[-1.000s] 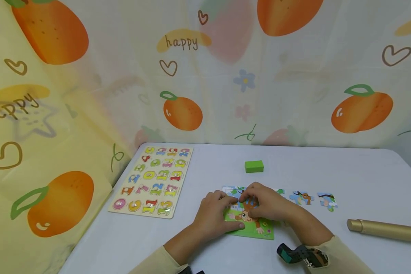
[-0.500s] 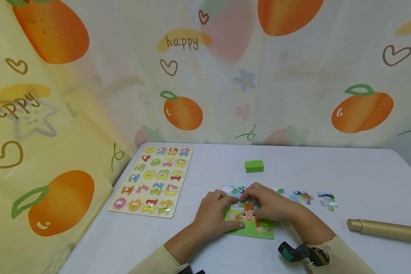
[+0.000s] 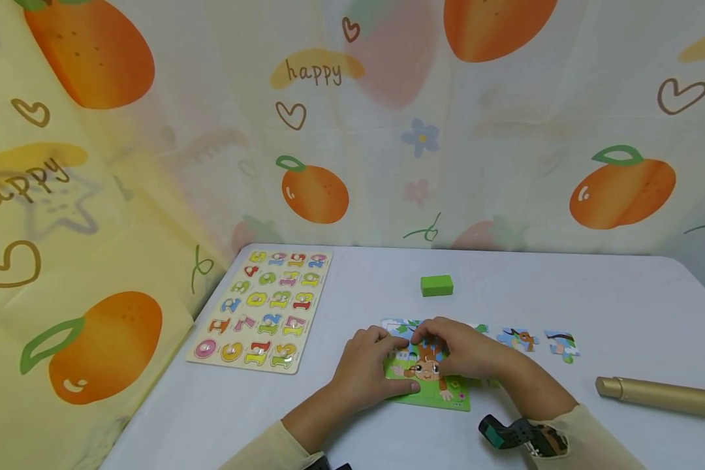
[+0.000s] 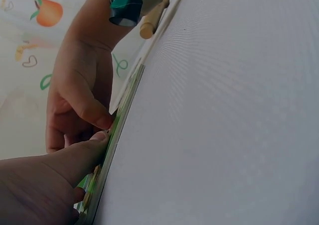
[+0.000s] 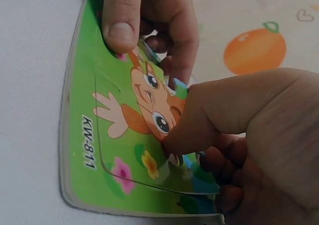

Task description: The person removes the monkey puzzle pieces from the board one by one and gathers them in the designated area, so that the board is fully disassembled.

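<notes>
Spanning the left side of a flat, rectangular, green-bordered picture puzzle board [image 3: 446, 399], the left hand [image 3: 365, 367] spreads its thumb and index finger in the head view; the right hand [image 3: 469, 349] bends over the upper part. The board lies on the white-covered bench [image 3: 564, 287], well in from the back edge. The puzzle looks well advanced but unfinished: a blue jigsaw piece with a small brown animal [image 3: 519, 339] and a blue-and-green jigsaw piece with a dark branch [image 3: 562, 346] lie loose toward the right edge, and the right arm may hide others. A bright green rectangular block [image 3: 437, 285] sits near the back edge, a cream board of coloured numerals [image 3: 247, 337] along the left edge, a gold cylinder [image 3: 660, 395] toward the right edge.

In the left wrist view the puzzle is a thin strip, with both thumbs on or just beside it.

In the right wrist view it looks glossy, with a brown monkey [image 5: 149, 95], flowers and "KW-811". The right thumb touches the monkey; whether those fingers pinch a piece, I cannot tell.
</notes>
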The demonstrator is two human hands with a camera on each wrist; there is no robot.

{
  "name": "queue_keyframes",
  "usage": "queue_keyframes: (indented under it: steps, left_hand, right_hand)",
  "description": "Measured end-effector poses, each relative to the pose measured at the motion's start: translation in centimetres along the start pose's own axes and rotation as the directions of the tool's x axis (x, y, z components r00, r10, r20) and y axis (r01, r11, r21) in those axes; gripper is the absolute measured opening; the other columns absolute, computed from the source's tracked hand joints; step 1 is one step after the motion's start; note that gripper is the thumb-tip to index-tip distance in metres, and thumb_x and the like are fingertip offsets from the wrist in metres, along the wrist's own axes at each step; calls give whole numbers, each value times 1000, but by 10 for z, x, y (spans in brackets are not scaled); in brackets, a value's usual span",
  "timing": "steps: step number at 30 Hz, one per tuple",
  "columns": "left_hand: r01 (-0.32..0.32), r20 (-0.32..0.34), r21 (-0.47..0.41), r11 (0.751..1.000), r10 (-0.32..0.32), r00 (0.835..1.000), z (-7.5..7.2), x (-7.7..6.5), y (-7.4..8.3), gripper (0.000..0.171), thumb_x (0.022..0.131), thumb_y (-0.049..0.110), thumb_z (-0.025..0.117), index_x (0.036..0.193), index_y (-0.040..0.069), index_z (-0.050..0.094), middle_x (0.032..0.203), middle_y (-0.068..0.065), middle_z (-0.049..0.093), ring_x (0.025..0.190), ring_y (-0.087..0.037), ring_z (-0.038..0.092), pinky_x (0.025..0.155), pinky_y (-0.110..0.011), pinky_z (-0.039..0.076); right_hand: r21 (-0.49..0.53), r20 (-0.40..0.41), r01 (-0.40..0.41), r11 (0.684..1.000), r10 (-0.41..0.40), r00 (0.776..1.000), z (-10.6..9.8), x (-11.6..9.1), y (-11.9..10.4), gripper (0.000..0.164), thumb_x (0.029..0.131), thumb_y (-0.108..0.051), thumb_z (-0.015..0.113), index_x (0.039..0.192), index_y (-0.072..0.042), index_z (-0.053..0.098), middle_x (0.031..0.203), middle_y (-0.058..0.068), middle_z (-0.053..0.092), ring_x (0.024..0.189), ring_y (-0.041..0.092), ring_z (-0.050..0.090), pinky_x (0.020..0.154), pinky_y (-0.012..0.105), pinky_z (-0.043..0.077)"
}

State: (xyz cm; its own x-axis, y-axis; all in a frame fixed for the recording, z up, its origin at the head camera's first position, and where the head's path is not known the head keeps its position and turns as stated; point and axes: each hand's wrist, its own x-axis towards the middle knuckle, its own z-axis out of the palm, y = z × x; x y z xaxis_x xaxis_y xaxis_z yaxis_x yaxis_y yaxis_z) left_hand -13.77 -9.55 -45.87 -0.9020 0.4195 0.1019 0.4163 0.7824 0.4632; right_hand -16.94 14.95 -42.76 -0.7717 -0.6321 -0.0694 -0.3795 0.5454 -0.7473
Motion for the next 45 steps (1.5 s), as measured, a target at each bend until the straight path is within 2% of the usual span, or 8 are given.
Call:
queue_keyframes:
  steps: [14, 19, 29, 33, 37, 45]
  left_hand:
    - [-2, 1, -5, 1000, 2, 1000, -2, -1, 2, 71, 77, 62, 91, 136, 26, 73, 110, 8, 54, 100, -13, 46, 90, -34, 43]
    - [-11, -4, -11, 1000, 11, 1000, -2, -1, 2, 72, 76, 62, 91, 136, 27, 74, 110, 8, 54, 100, -12, 46, 89, -35, 42]
    - [-1, 3, -9, 1000, 1, 1000, -1, 0, 1, 71, 77, 62, 91, 137, 27, 73, 111, 8, 54, 100, -12, 46, 90, -34, 42]
    - [1, 4, -13, 1000, -1, 1000, -1, 0, 1, 71, 77, 61, 91, 136, 27, 74, 110, 8, 53, 100, -12, 45, 89, -34, 42]
    - [-2, 4, -7, 1000, 2, 1000, 0, 0, 0, 71, 77, 62, 91, 136, 27, 74, 110, 8, 53, 99, -12, 45, 89, -34, 42]
    - [0, 9, -5, 1000, 0, 1000, 1, 1, -1, 71, 77, 64, 90, 136, 28, 74, 110, 9, 53, 98, -12, 44, 87, -34, 42]
  right_hand:
    - [27, -14, 16, 1000, -15, 1000, 0, -1, 2, 48, 85, 9, 67, 124, -19, 69, 119, 2, 58, 105, 22, 55, 93, 41, 48]
    - [32, -23, 9, 999, -8, 1000, 0, -1, 2, 42, 91, 6, 64, 124, -20, 71, 118, 2, 59, 103, 21, 54, 90, 40, 47]
    - [29, -34, 10, 1000, -9, 999, 1, -1, 2, 37, 94, 2, 68, 123, -21, 70, 113, 1, 58, 99, 21, 54, 86, 37, 48]
    - [78, -17, -15, 997, 16, 1000, 1, 0, 3, 30, 98, -4, 70, 124, -20, 68, 103, 1, 60, 93, 21, 55, 78, 33, 48]
    - [86, -15, -25, 996, 26, 1000, 1, -1, 3, 30, 99, -4, 69, 123, -20, 67, 93, 0, 59, 86, 20, 55, 72, 32, 47]
    - [105, -44, 1, 994, 3, 999, 1, -1, 2, 27, 99, -4, 69, 120, -20, 67, 94, 1, 59, 85, 20, 55, 72, 31, 48]
